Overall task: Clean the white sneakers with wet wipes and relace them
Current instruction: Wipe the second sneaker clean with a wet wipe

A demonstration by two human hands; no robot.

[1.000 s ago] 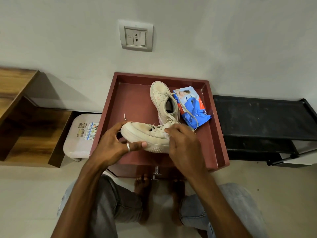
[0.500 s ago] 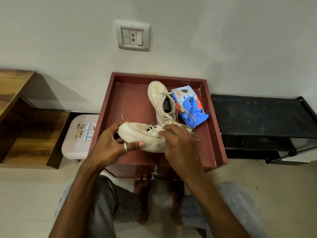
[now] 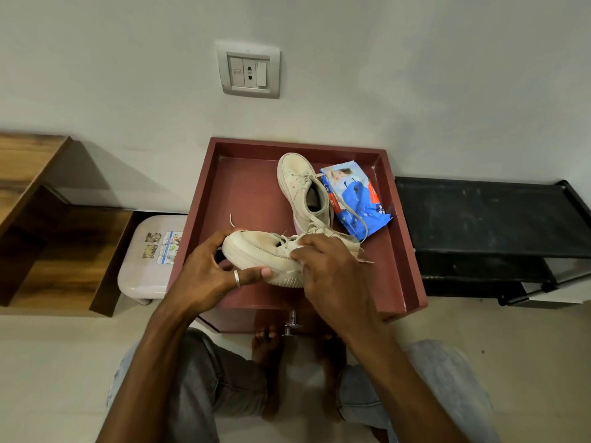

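Observation:
A dirty white sneaker (image 3: 256,251) lies on its side at the front of the maroon tray (image 3: 243,187), toe to the left. My left hand (image 3: 211,276) grips its toe and sole, a ring on one finger. My right hand (image 3: 329,276) covers the lace area, pinching something white at the laces; I cannot tell whether it is a wipe or a lace. The second sneaker (image 3: 300,190) stands at the back of the tray, its laces loose. A blue pack of wet wipes (image 3: 355,199) lies right of it.
The tray tops a small maroon cabinet against the wall. A black shelf (image 3: 479,219) stands to the right, a white plastic stool (image 3: 150,254) and wooden shelving (image 3: 48,235) to the left. My knees and bare feet are below the tray. A wall socket (image 3: 249,70) is above.
My right hand has shifted slightly left along the sneaker's laces. The sneaker and my left hand have stayed nearly in place.

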